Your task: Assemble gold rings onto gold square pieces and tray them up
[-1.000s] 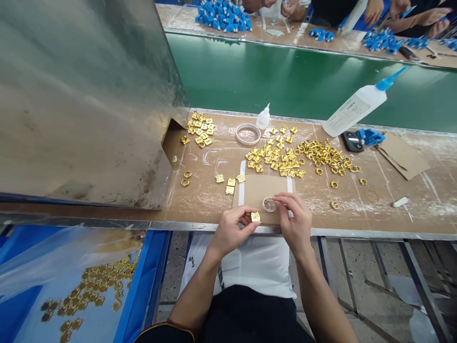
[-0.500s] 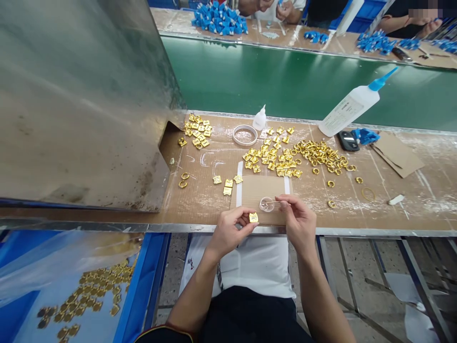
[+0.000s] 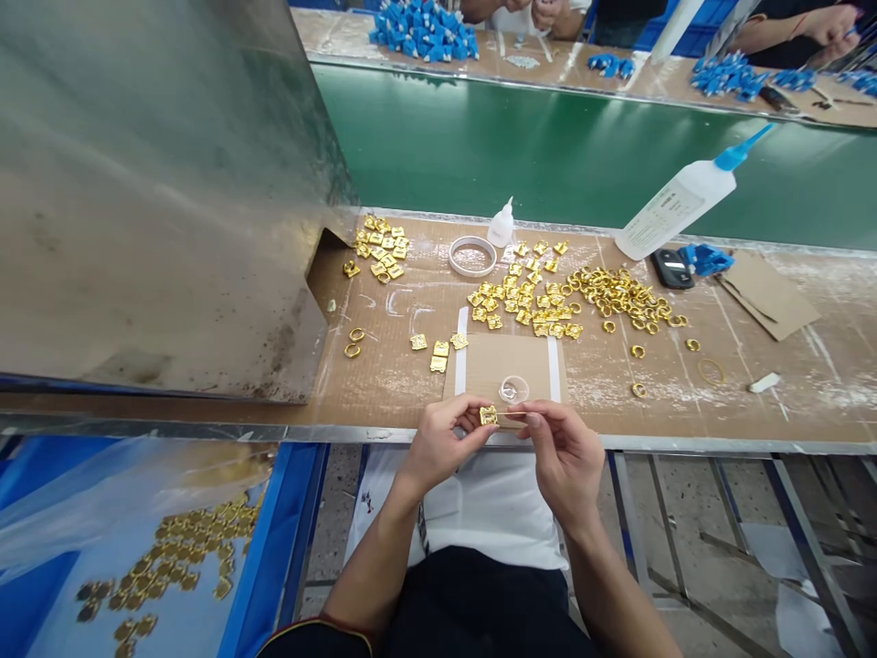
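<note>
Over the cardboard-topped bench (image 3: 384, 388), the left hand (image 3: 442, 440) pinches a gold piece (image 3: 488, 416), the right hand (image 3: 570, 457) a thin stick (image 3: 511, 413) perhaps touching it.

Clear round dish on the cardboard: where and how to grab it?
The clear dish is probably best pinched by its rim at left and right, from above: round, it sits flat on the cardboard pad, and the left hand and right hand crowd its near side.
</note>
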Action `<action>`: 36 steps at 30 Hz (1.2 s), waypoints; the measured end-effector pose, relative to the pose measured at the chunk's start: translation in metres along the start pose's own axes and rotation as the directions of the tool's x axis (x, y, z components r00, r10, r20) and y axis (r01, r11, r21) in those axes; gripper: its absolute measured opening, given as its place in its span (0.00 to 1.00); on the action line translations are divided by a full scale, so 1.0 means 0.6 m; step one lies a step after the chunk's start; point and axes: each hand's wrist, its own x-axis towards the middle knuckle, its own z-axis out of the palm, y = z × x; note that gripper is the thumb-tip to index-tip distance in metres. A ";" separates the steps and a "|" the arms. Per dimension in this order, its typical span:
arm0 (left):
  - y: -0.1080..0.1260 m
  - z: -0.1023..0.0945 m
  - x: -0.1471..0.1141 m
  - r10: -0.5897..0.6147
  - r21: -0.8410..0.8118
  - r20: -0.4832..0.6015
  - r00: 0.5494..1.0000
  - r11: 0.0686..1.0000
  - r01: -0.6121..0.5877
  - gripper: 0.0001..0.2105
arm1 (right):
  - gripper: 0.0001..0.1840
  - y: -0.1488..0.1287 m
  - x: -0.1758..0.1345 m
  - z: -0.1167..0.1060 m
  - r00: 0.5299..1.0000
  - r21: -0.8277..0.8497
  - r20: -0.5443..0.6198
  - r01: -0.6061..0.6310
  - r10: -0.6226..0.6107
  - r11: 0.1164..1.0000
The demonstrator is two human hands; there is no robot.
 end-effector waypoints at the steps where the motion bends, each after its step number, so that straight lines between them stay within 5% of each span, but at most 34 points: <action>1: 0.000 0.000 0.000 -0.001 -0.004 0.000 1.000 1.000 0.001 0.09 | 0.08 0.001 0.000 0.002 1.000 0.000 0.003 -0.006 0.006 1.000; 36: -0.001 0.002 0.000 0.037 -0.033 -0.015 0.999 0.999 -0.038 0.07 | 0.07 0.013 0.000 0.019 0.999 0.031 0.029 0.021 -0.022 0.999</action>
